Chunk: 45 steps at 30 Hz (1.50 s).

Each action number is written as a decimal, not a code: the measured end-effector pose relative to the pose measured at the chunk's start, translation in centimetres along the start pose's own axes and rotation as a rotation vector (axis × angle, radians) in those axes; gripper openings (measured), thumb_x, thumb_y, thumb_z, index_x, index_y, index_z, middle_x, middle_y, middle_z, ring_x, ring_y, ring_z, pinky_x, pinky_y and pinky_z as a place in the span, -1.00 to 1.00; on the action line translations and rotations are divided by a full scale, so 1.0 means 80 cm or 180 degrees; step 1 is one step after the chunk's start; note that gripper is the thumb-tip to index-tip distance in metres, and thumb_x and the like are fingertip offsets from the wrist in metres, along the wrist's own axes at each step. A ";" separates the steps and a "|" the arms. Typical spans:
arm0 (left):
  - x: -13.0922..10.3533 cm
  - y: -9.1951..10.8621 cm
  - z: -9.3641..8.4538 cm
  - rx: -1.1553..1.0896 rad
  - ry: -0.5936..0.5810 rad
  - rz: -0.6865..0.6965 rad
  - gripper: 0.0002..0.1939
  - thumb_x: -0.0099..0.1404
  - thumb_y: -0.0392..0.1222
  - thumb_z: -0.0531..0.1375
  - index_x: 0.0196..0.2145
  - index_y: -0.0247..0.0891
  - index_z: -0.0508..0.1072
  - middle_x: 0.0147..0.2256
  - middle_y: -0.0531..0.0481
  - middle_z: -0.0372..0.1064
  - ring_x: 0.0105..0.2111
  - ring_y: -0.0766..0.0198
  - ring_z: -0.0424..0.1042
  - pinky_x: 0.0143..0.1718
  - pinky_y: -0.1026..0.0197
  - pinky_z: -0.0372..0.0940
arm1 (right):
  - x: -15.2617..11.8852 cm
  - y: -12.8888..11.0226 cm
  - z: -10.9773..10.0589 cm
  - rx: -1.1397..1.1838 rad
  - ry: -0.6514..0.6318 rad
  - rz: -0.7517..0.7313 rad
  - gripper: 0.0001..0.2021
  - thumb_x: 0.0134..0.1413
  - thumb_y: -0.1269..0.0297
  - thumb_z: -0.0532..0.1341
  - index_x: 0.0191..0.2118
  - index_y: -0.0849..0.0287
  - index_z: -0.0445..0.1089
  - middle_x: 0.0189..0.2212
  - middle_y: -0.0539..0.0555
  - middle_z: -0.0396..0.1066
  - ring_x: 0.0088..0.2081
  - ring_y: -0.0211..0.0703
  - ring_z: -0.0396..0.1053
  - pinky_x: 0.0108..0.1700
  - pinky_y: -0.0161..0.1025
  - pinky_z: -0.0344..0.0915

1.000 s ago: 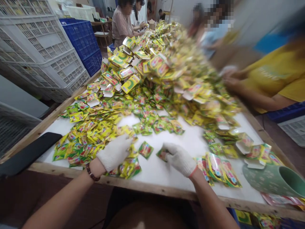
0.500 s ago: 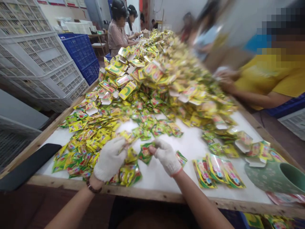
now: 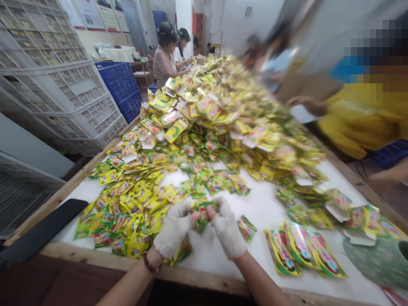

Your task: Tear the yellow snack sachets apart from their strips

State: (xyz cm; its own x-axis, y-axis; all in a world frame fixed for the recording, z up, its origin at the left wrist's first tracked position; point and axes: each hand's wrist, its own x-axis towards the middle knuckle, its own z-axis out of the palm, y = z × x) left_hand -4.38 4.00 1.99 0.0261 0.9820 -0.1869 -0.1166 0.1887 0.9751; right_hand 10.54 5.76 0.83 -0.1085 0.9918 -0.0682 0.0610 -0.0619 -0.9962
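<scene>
Both my hands wear white gloves that leave the fingertips bare. Between them, above the white tabletop, is a small green and yellow sachet (image 3: pixel 201 216). My left hand (image 3: pixel 175 229) is closed, pinching the sachet's left side with thumb and fingers. On its other side my right hand (image 3: pixel 228 229) is closed on it too, thumb in front. Whether more than one sachet is in the grip, I cannot tell. A loose sachet (image 3: pixel 247 228) lies just right of my right hand. Left of my left hand spreads a heap of yellow and green sachets (image 3: pixel 134 204).
Three larger flat packets (image 3: pixel 306 250) overlap at the right, near a green patterned cup (image 3: pixel 378 259). A long dark flat object (image 3: pixel 47 229) lies at the left edge. Small open cartons (image 3: pixel 176 130) pile up ahead. White crates (image 3: pixel 73 85) stand left; co-workers sit along both sides.
My left hand has moved right from the heap and joined my right hand at the sachet. The view has shifted slightly. The yellow-sleeved co-worker's arms have moved.
</scene>
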 end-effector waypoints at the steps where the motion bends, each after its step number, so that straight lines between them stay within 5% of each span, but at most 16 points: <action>1: 0.002 0.004 -0.004 0.0118 -0.0114 0.0020 -0.67 0.05 0.02 0.34 -0.51 -0.31 0.40 -0.55 0.10 0.33 -0.54 0.41 0.26 -0.51 0.35 0.20 | 0.000 0.000 -0.001 0.0130 -0.0116 0.0057 -0.74 0.06 0.09 0.20 -0.22 0.13 0.25 -0.36 0.04 0.40 -0.32 -0.13 0.38 -0.27 -0.21 0.36; 5: 0.025 0.019 -0.023 0.1242 -0.0917 0.0156 -0.61 0.11 0.12 0.24 -0.52 -0.32 0.41 -0.56 0.05 0.36 -0.54 0.36 0.31 -0.49 0.32 0.24 | 0.003 0.002 -0.004 0.0934 -0.0987 0.0361 -0.60 -0.01 -0.01 0.26 -0.15 0.17 0.31 -0.29 0.10 0.45 -0.30 -0.11 0.41 -0.31 -0.21 0.37; 7: 0.052 0.032 -0.037 0.2185 -0.0867 0.0333 -0.59 0.15 0.14 0.18 -0.55 -0.30 0.41 -0.59 0.05 0.35 -0.55 0.33 0.32 -0.51 0.31 0.23 | 0.004 0.005 -0.004 0.1004 -0.1004 0.0507 -0.60 -0.08 0.00 0.32 -0.20 0.19 0.35 -0.39 0.04 0.43 -0.44 -0.21 0.35 -0.46 -0.31 0.29; 14: 0.193 0.122 -0.136 0.3709 0.1376 0.0670 -0.74 0.19 -0.13 0.07 -0.21 -0.27 0.42 -0.26 -0.16 0.43 -0.12 0.00 0.37 -0.07 0.04 0.21 | 0.015 0.019 0.001 0.1043 -0.0755 0.0739 -0.49 -0.24 -0.10 0.38 -0.28 0.22 0.36 -0.61 -0.10 0.27 -0.63 -0.41 0.08 -0.61 -0.42 0.05; 18: 0.220 0.141 -0.170 0.4249 0.1575 0.0528 -0.66 0.16 0.00 0.11 -0.23 -0.31 0.41 -0.35 -0.20 0.42 -0.25 -0.07 0.41 -0.26 0.05 0.24 | 0.021 0.019 0.006 0.1199 -0.0727 0.0605 -0.53 -0.25 -0.05 0.41 -0.29 0.22 0.38 -0.56 -0.07 0.31 -0.58 -0.40 0.12 -0.55 -0.42 0.05; 22: 0.215 0.125 -0.159 0.4750 0.1054 0.0905 -0.65 0.31 -0.01 -0.07 -0.17 -0.18 0.41 -0.25 -0.08 0.44 -0.20 0.10 0.41 -0.18 0.17 0.24 | 0.021 0.014 0.009 0.1263 -0.0603 0.0684 -0.57 -0.24 0.00 0.40 -0.31 0.19 0.35 -0.59 -0.09 0.28 -0.58 -0.39 0.11 -0.57 -0.41 0.03; 27: 0.231 0.120 -0.159 0.5463 0.0718 0.1031 -0.46 0.09 -0.24 0.13 0.08 -0.19 0.29 0.12 -0.20 0.21 0.13 -0.05 0.16 0.10 0.02 0.07 | 0.020 0.011 0.011 0.1216 -0.0562 0.0737 -0.59 -0.20 0.04 0.36 -0.28 0.19 0.32 -0.55 -0.06 0.33 -0.58 -0.36 0.16 -0.55 -0.38 0.08; 31: 0.258 0.134 -0.173 0.5787 0.0660 0.0803 -0.51 0.13 -0.30 0.08 0.06 -0.30 0.30 0.06 -0.35 0.23 0.07 -0.13 0.22 0.05 -0.12 0.09 | 0.023 0.014 0.013 0.1269 -0.0681 0.0641 -0.62 -0.27 0.08 0.38 -0.33 0.20 0.35 -0.58 -0.08 0.31 -0.57 -0.35 0.18 -0.53 -0.38 0.12; 37: 0.273 0.159 -0.168 0.5856 0.0384 0.0736 -0.63 0.06 -0.19 0.19 -0.12 -0.25 0.40 -0.04 -0.30 0.30 -0.05 -0.14 0.32 -0.06 -0.11 0.16 | 0.025 0.017 0.016 0.1035 -0.0678 0.0624 -0.64 -0.20 0.17 0.35 -0.22 0.20 0.41 -0.47 -0.01 0.41 -0.50 -0.27 0.29 -0.48 -0.34 0.22; 41: 0.246 0.157 -0.135 0.5643 0.0402 0.0815 -0.63 0.08 -0.04 0.21 -0.16 -0.22 0.35 -0.09 -0.22 0.33 -0.03 -0.09 0.32 -0.05 -0.03 0.16 | 0.026 0.015 0.010 0.0863 -0.0511 0.0378 -0.69 -0.10 0.10 0.31 -0.26 0.20 0.39 -0.54 -0.05 0.36 -0.55 -0.33 0.23 -0.53 -0.37 0.19; 45: 0.175 0.110 -0.079 0.5183 0.0169 0.0714 -0.56 0.14 0.12 0.14 -0.10 -0.15 0.23 -0.31 0.00 0.38 -0.32 0.18 0.42 -0.29 0.20 0.23 | 0.025 0.006 -0.006 0.0730 0.0072 0.0168 -0.62 -0.04 -0.02 0.27 -0.22 0.18 0.31 -0.62 -0.11 0.27 -0.65 -0.36 0.15 -0.62 -0.38 0.13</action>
State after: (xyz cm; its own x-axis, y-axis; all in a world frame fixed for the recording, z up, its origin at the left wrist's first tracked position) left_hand -11.29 19.45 7.16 0.1177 0.9930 -0.0035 0.9909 -0.1173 0.0668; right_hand 10.83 7.74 0.22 -0.0888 0.9885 -0.1220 -0.1614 -0.1352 -0.9776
